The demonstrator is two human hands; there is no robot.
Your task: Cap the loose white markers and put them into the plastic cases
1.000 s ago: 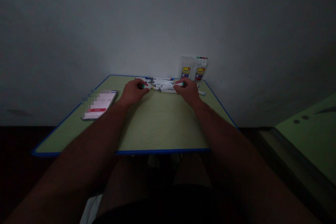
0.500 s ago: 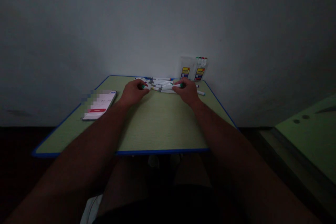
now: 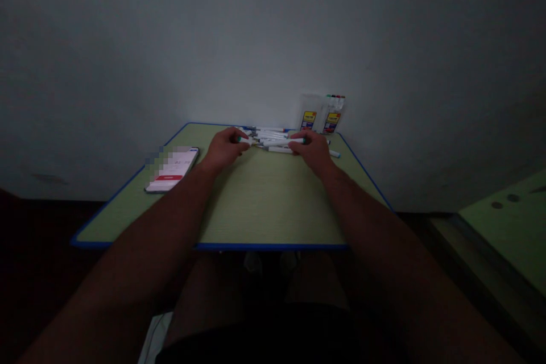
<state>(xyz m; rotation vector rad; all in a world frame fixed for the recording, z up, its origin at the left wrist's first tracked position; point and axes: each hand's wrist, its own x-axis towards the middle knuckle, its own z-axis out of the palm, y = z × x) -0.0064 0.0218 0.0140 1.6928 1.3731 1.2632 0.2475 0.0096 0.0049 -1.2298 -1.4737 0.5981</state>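
Observation:
My left hand [image 3: 226, 147] is closed in a pinch on a short white marker cap [image 3: 245, 140] with a green end. Across from it, my right hand [image 3: 313, 149] grips a white marker [image 3: 279, 142] that also has a green end, which points right. The marker's other end points at the cap, with a small gap between them. Right behind and beneath the hands lies a loose pile of white markers [image 3: 273, 135], partly covered by my fingers. One of them, with a light blue end [image 3: 335, 154], sticks out to the right of my right hand.
Two clear marker pouches [image 3: 309, 116] with yellow labels stand against the wall at the back right; the right one has several coloured caps showing. A lit phone [image 3: 173, 170] lies on the left of the blue-edged table [image 3: 268, 205]. A grey wall [image 3: 256, 40] rises behind.
The view has turned slightly left, so everything appears shifted right. Both hands keep their grip, and more of the marker in my right hand shows.

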